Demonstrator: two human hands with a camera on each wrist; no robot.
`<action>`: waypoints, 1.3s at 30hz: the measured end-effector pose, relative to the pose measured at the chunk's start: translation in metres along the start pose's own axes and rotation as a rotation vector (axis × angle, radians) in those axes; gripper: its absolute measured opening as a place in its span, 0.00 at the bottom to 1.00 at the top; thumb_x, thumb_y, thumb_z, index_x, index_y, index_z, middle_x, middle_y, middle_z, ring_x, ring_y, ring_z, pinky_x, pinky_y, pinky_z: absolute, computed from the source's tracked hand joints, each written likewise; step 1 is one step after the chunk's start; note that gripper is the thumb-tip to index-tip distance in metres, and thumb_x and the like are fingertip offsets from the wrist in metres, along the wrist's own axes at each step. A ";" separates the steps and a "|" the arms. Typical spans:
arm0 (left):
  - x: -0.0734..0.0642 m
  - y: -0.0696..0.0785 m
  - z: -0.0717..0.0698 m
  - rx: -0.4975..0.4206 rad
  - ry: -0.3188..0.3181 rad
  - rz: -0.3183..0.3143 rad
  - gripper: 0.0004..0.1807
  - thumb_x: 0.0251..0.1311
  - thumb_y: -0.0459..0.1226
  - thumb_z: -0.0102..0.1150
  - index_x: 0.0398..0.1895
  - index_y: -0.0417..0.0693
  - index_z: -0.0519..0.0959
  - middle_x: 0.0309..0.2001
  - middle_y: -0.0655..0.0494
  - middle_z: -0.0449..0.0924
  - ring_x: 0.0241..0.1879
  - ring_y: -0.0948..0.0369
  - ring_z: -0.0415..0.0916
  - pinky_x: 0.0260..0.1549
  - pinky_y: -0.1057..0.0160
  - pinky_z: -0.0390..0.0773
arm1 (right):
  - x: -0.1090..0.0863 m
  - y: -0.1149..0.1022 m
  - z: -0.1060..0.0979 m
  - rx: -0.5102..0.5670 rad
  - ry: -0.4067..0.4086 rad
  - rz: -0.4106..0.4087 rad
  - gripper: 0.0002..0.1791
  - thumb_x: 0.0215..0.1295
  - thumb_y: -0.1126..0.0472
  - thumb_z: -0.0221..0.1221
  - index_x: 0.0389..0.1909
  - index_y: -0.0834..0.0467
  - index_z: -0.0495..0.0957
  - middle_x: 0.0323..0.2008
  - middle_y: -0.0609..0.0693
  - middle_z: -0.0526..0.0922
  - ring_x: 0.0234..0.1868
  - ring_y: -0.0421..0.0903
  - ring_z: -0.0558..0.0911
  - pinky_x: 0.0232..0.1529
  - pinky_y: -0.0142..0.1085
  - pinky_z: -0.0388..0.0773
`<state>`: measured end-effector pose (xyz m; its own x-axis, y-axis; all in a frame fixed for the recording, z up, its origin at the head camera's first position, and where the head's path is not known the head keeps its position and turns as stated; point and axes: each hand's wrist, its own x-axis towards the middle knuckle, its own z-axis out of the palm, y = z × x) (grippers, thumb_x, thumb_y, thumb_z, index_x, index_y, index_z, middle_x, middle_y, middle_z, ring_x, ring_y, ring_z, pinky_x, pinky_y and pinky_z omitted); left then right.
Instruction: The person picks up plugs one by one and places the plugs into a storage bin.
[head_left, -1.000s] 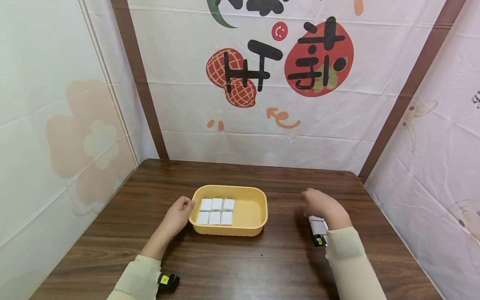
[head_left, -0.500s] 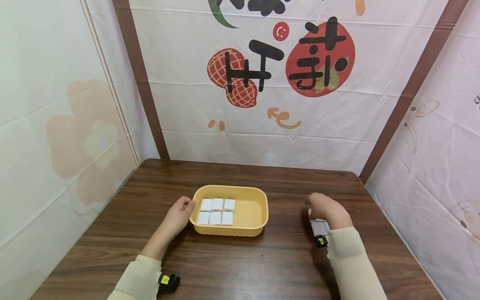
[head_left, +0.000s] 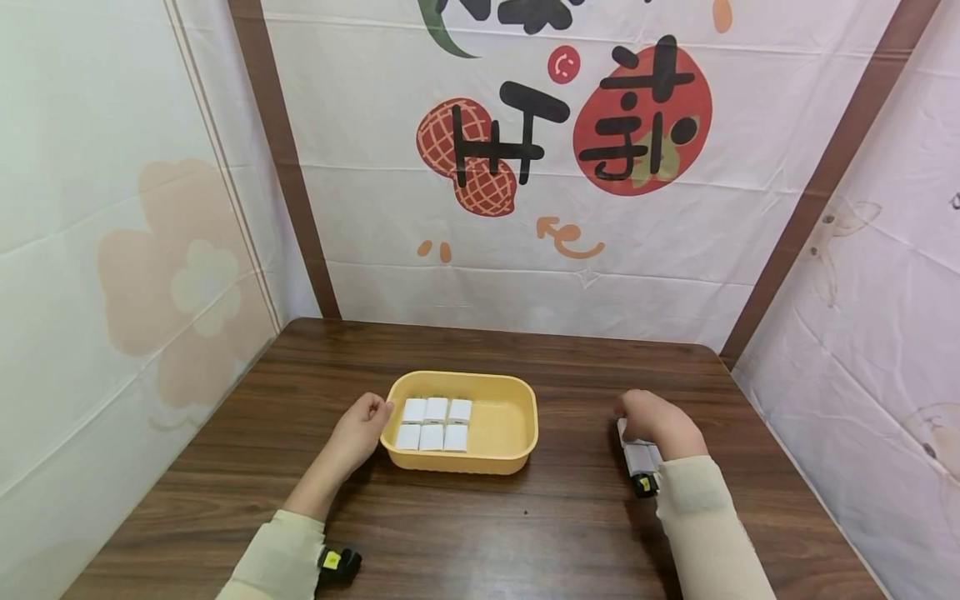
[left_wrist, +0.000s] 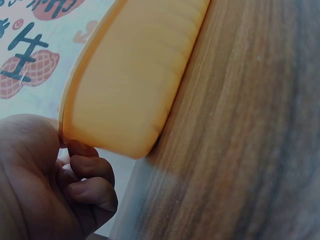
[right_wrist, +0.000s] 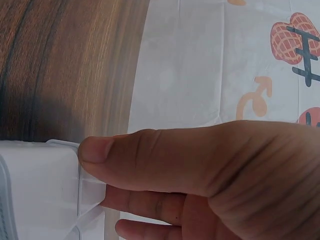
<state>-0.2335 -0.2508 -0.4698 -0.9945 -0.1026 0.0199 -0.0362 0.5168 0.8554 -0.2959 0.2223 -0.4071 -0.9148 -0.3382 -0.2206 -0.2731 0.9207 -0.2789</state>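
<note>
My left hand (head_left: 358, 432) pinches the left rim of a yellow plastic basket (head_left: 498, 458), its fingers curled at the rim in the left wrist view. Inside, on the left side, several small white boxes (head_left: 431, 437) lie in two rows. At the right of the table, my right hand (head_left: 660, 421) reaches down over more white boxes (head_left: 640, 458) set close together. Thumb and fingers pinch the end of a white box (right_wrist: 42, 185) in the right wrist view. Part of this group is hidden under the hand.
A brown wood-grain table (head_left: 525, 542) lies under everything. Printed white cloth (head_left: 480, 283) hangs behind it and along both sides. Black wrist devices (head_left: 341, 565) with yellow labels sit at both sleeves.
My right hand has come down and slightly right onto the white boxes. The left hand stays at the basket rim, and the boxes in the basket have not moved.
</note>
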 end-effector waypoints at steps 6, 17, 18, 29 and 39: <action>0.000 0.000 0.000 0.006 0.001 -0.001 0.16 0.80 0.48 0.47 0.45 0.43 0.71 0.27 0.54 0.67 0.26 0.59 0.68 0.25 0.63 0.70 | 0.001 0.003 0.001 -0.020 0.013 -0.005 0.24 0.53 0.73 0.71 0.53 0.69 0.82 0.52 0.64 0.84 0.48 0.54 0.82 0.43 0.48 0.80; -0.001 0.001 0.000 0.015 0.000 -0.006 0.16 0.80 0.48 0.47 0.44 0.43 0.70 0.28 0.53 0.68 0.26 0.58 0.68 0.25 0.62 0.70 | -0.003 0.003 -0.001 -0.039 0.004 0.002 0.24 0.52 0.74 0.72 0.53 0.69 0.82 0.52 0.64 0.84 0.51 0.57 0.83 0.46 0.49 0.82; -0.001 0.001 0.000 0.013 0.001 -0.007 0.16 0.80 0.48 0.47 0.44 0.43 0.70 0.28 0.53 0.67 0.26 0.58 0.68 0.25 0.62 0.70 | -0.003 0.004 -0.001 -0.044 0.005 0.000 0.24 0.52 0.74 0.72 0.53 0.69 0.82 0.52 0.64 0.84 0.51 0.57 0.83 0.46 0.49 0.82; 0.000 0.000 0.000 0.002 0.001 -0.008 0.16 0.80 0.48 0.47 0.44 0.43 0.71 0.27 0.54 0.67 0.26 0.58 0.68 0.24 0.63 0.70 | 0.002 0.007 0.001 -0.031 0.026 0.009 0.22 0.55 0.72 0.71 0.53 0.69 0.81 0.50 0.63 0.84 0.41 0.50 0.80 0.38 0.45 0.80; 0.000 0.000 0.000 -0.005 -0.002 -0.010 0.16 0.80 0.48 0.47 0.44 0.43 0.71 0.27 0.54 0.66 0.25 0.59 0.67 0.24 0.63 0.69 | 0.002 0.007 0.004 -0.047 0.039 0.002 0.22 0.54 0.74 0.70 0.53 0.68 0.82 0.48 0.62 0.85 0.38 0.49 0.77 0.36 0.43 0.78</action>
<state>-0.2335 -0.2506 -0.4694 -0.9943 -0.1062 0.0103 -0.0457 0.5112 0.8582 -0.2989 0.2272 -0.4135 -0.9259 -0.3297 -0.1843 -0.2845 0.9297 -0.2339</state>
